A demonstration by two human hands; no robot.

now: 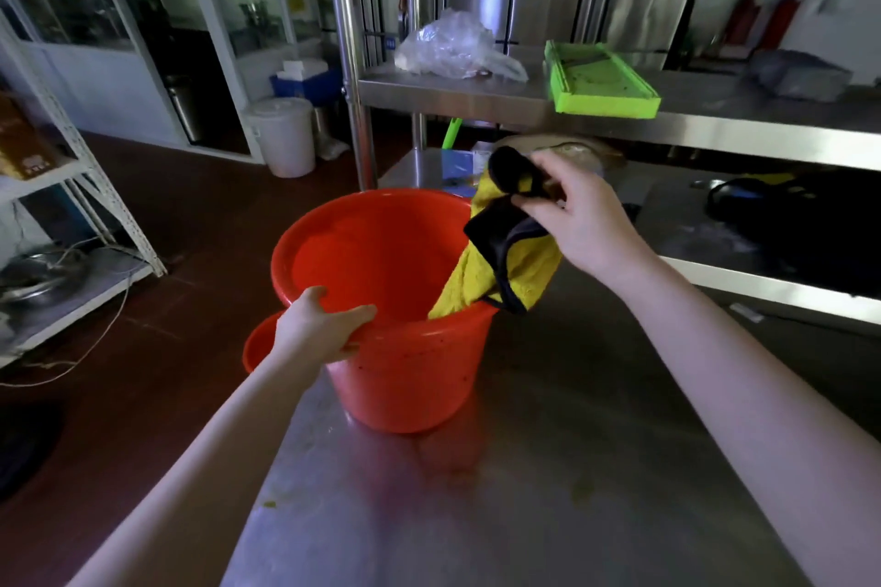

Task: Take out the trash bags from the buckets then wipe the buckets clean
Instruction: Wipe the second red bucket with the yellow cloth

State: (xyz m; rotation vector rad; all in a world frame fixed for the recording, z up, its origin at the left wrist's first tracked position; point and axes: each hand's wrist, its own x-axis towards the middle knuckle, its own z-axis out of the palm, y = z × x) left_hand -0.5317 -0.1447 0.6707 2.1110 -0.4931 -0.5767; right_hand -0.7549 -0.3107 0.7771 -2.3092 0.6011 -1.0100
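Red bucket (405, 348) centre frame on a steel table (548, 491), left hand (317, 329) gripping its near rim, right hand (579, 217) pinching a yellow cloth (505, 272) (black-edged) over the rim, steel shelving (476, 98) behind, dark red floor (200, 215) at left.

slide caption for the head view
Left hand grips red plastic bucket on steel table; right hand holds yellow black-edged cloth at its rim.

Dim indoor light, soft glare on the steel table (548, 467), blurred, curved edges.
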